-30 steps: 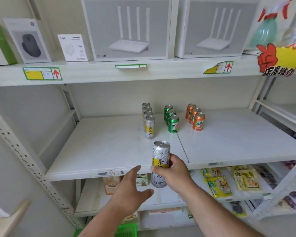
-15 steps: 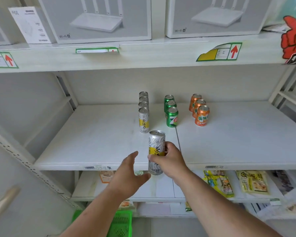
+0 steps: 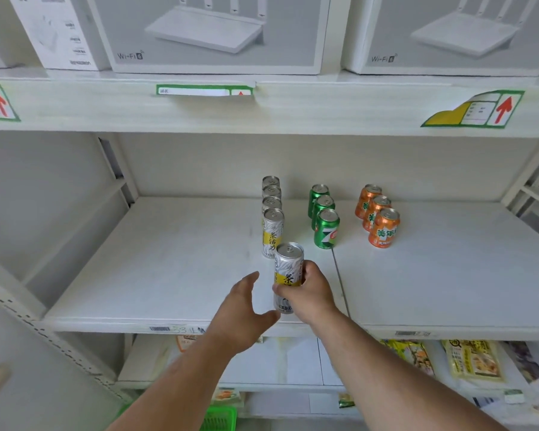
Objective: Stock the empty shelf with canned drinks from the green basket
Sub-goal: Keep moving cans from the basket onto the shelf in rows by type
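Fingers (image 3: pixel 305 269) grip silver can (image 3: pixel 288 265) near shelf (image 3: pixel 137 275) front edge.

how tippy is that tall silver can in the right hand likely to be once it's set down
Probably fairly tippy: the silver can is tall and slim, narrower than the squat green cans. A nudge near its top could topple it. On its side the round body would likely roll. The right hand grips it mid-body.
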Demonstrator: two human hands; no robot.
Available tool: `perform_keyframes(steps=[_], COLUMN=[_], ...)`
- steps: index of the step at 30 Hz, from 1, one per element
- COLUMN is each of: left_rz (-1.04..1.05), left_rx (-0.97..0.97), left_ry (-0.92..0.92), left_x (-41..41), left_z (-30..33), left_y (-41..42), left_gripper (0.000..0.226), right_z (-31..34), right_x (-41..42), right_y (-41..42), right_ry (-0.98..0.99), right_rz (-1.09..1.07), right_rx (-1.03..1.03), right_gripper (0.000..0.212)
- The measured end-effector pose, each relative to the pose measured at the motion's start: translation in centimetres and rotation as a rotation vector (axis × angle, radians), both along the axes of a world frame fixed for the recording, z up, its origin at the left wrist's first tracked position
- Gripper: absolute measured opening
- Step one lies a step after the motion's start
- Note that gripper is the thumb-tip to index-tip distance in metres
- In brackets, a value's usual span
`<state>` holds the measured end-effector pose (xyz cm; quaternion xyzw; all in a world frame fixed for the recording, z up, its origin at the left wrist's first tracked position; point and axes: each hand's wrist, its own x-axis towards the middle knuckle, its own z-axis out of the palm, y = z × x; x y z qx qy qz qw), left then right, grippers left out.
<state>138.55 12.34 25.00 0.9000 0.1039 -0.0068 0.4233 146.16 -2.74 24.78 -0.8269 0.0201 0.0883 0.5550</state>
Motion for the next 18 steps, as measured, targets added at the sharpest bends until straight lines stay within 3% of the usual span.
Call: perform_keyframes(steps=[18], left_rz=[0.081], left_rx=[0.025], left_ry=[0.071], left_x=[4.6], left_z=[-2.8], left_y=[1.7], left_gripper=[0.093], right_z=[-3.8], right_x=[6.6], right_y=[3.3], right_ry=[-0.026], right_rz=[0.056], right_rx=[-0.049], right_gripper=[0.054])
